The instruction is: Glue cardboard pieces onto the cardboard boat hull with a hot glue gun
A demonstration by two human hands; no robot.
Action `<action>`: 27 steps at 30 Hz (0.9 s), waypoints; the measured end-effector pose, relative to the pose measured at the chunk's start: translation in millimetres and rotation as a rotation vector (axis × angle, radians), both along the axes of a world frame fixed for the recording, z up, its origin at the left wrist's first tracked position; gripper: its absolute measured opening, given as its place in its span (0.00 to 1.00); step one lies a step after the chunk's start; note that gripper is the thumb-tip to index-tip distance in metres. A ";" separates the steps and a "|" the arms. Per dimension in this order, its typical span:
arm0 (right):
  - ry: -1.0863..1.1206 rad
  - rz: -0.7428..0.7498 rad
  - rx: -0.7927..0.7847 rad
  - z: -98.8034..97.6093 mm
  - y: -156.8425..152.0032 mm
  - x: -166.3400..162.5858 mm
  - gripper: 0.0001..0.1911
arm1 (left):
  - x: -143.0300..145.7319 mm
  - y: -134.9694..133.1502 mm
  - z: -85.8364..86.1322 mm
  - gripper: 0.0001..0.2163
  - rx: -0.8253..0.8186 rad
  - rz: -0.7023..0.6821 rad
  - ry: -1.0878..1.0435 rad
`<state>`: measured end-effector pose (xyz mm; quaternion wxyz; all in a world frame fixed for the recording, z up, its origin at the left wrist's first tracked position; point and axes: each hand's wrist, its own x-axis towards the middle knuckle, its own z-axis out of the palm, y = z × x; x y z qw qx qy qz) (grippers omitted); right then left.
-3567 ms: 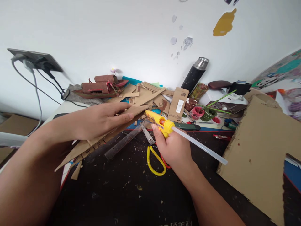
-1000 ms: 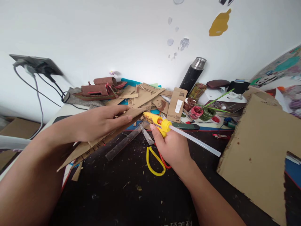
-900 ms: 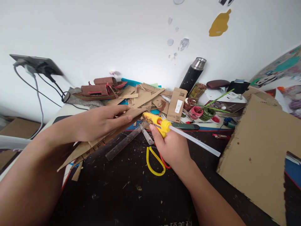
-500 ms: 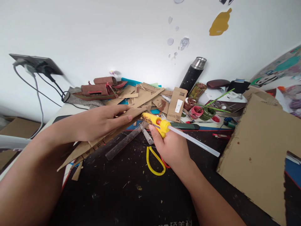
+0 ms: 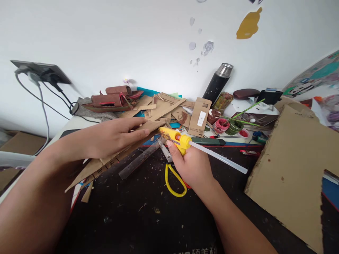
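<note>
My left hand (image 5: 120,137) is closed over a long, pointed cardboard piece (image 5: 99,167) shaped like a narrow boat hull, tilted above the mat. In my right hand (image 5: 194,165) is a yellow hot glue gun (image 5: 171,134), with a clear glue stick (image 5: 219,157) poking out of its back. The gun's front end is at the far right end of the cardboard; whether it touches is too small to tell. Under the gun lie scissors (image 5: 176,187) with yellow and red handles, their blades pointing away. Left of them a clear ruler (image 5: 140,160) rests on the mat, partly covered by the cardboard.
A large cardboard sheet (image 5: 293,169) stands tilted at the right. Along the wall are a brown model boat (image 5: 111,100), cardboard scraps (image 5: 162,107), a black thermos (image 5: 215,83) and open paint pots (image 5: 221,125) with green brushes. A power outlet (image 5: 42,72) with cables is at left.
The glue gun's tip has shifted very slightly left along the cardboard's end. My left hand and the cardboard stay almost in place.
</note>
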<state>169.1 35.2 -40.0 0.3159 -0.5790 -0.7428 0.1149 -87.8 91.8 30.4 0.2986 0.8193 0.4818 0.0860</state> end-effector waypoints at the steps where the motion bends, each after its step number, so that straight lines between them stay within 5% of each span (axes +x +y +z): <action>1: 0.001 -0.003 0.002 -0.3 0.1 -0.2 0.20 | -0.2 0.2 -0.1 0.24 -0.003 0.001 -0.010; 27: -0.061 -0.056 -0.031 2.8 1.1 3.1 0.22 | -0.7 0.7 -0.4 0.23 0.071 -0.103 0.004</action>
